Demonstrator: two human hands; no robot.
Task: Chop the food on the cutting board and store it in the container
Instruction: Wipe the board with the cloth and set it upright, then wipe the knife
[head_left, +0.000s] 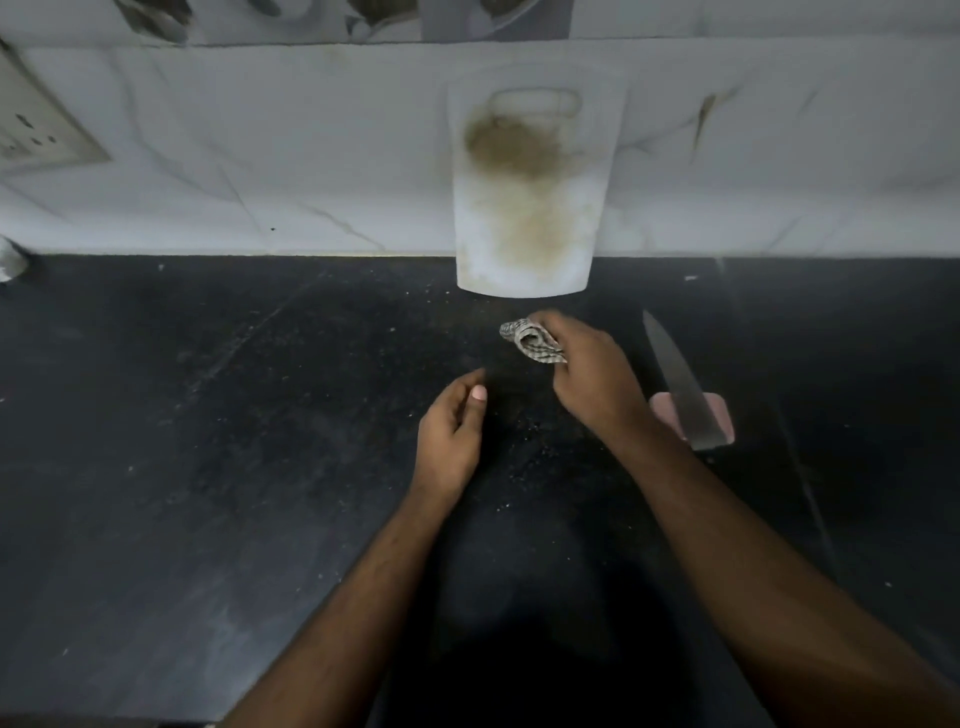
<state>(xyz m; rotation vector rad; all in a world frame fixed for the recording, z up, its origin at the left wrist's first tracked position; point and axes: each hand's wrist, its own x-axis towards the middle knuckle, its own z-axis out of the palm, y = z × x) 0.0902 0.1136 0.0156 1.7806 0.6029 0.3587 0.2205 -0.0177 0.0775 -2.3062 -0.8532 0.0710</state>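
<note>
A white cutting board (527, 202) with brown stains leans upright against the back wall, its lower edge on the black counter (208, 441). My right hand (587, 374) grips a crumpled checked cloth (530, 343) pressed on the counter just in front of the board. My left hand (452, 431) hovers beside it, fingers loosely curled, holding nothing. A knife (680, 384) lies to the right, its blade across a small pink object (719, 415). No food or container is visible.
Small crumbs speckle the counter around my hands. A wall socket (36, 135) sits on the marble-tiled wall at the far left. A pale object (10, 260) peeks in at the left edge.
</note>
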